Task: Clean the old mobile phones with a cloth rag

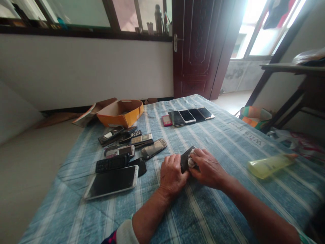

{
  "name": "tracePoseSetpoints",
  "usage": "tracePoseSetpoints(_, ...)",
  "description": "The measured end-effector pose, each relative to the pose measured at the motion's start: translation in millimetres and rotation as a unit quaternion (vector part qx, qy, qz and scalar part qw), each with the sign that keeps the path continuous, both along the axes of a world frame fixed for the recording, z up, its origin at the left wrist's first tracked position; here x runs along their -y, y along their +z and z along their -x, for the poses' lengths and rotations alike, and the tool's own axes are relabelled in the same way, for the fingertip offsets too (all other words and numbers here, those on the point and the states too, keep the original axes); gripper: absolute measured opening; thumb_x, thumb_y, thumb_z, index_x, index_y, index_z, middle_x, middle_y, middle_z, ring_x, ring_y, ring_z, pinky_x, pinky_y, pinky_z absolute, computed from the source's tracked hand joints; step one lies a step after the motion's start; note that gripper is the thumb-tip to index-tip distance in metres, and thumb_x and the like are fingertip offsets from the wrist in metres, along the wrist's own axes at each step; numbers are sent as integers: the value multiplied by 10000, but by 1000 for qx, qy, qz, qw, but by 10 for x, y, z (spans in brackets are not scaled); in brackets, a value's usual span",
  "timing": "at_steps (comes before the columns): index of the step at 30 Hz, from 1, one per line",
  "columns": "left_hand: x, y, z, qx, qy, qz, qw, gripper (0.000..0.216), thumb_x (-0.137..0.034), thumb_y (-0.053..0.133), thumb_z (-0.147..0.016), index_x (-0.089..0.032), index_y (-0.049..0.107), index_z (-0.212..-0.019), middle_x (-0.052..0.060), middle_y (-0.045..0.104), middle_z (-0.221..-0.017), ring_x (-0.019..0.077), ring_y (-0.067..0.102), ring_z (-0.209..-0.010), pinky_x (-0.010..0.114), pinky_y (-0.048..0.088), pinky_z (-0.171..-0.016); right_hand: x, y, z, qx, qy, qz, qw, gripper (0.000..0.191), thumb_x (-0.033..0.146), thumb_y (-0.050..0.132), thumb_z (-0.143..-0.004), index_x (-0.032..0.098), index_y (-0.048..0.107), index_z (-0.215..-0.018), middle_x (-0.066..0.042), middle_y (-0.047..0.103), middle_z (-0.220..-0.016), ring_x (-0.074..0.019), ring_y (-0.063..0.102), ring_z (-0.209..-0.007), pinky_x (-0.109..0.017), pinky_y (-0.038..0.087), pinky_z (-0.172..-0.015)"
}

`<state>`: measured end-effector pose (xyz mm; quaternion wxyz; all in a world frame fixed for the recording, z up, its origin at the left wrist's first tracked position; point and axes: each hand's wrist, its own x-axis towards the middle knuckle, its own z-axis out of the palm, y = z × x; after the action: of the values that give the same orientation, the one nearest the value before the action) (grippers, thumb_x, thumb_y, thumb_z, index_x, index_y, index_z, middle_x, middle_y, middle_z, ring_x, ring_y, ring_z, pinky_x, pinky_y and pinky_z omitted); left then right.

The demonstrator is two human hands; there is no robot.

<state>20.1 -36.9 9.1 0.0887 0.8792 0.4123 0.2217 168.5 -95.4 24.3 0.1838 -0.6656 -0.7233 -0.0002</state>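
Note:
My left hand (172, 173) is closed around the lower edge of a dark phone (185, 158) that stands tilted on the striped tablecloth (223, 142). Against the phone's face my right hand (207, 166) presses a small white cloth (191, 162), fingers curled over it. Both hands rest on the table near its middle.
A heap of old phones (127, 145) and a large smartphone (111, 181) lie to the left. A row of several phones (188, 117) lies further back. An orange cardboard box (121, 112) stands at the far left, and a yellowish bottle (269, 164) lies at the right.

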Motion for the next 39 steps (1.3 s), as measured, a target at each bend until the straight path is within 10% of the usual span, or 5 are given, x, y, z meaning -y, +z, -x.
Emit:
tracePoseSetpoints(18, -17, -97, -5, 60, -30, 18, 998, 381, -229, 692, -698, -186, 537, -1043, 71, 629, -978, 291, 549, -929, 418, 484, -827, -389, -59, -31, 92, -29, 3, 995, 219, 23, 498, -855, 155, 640, -753, -92, 593, -883, -208, 477, -841, -317, 375, -715)
tracePoseSetpoints(24, -13, -92, -16, 59, -38, 12, 997, 347, -226, 679, -719, -164, 540, -1031, 90, 631, -947, 293, 550, -898, 426, 479, -824, -292, -119, -2, 113, 74, -29, 990, 201, 82, 514, -901, 165, 627, -756, -70, 574, -846, -200, 469, -831, -312, 361, -699)
tracePoseSetpoints(30, 9, -65, -35, 57, -25, 19, 998, 318, -183, 683, -682, -177, 548, -970, 78, 626, -934, 287, 550, -899, 411, 478, -812, -389, -114, -112, 137, -6, -28, 990, 219, 25, 516, -850, 163, 622, -717, -83, 582, -859, -207, 465, -823, -314, 350, -691)
tracePoseSetpoints(35, 15, -47, -30, 62, -42, 12, 997, 249, -193, 640, -725, -189, 546, -955, 70, 618, -911, 285, 554, -883, 420, 472, -816, -306, -151, -29, 123, 83, -50, 988, 204, 91, 510, -904, 162, 636, -761, -70, 580, -827, -201, 466, -817, -313, 362, -715)
tracePoseSetpoints(39, 14, -64, -33, 56, -28, 15, 998, 299, -198, 666, -697, -186, 543, -970, 73, 614, -924, 287, 544, -888, 417, 475, -804, -346, -91, -133, 133, -1, -21, 991, 227, 10, 506, -842, 160, 638, -735, -90, 592, -856, -209, 467, -821, -323, 362, -696)
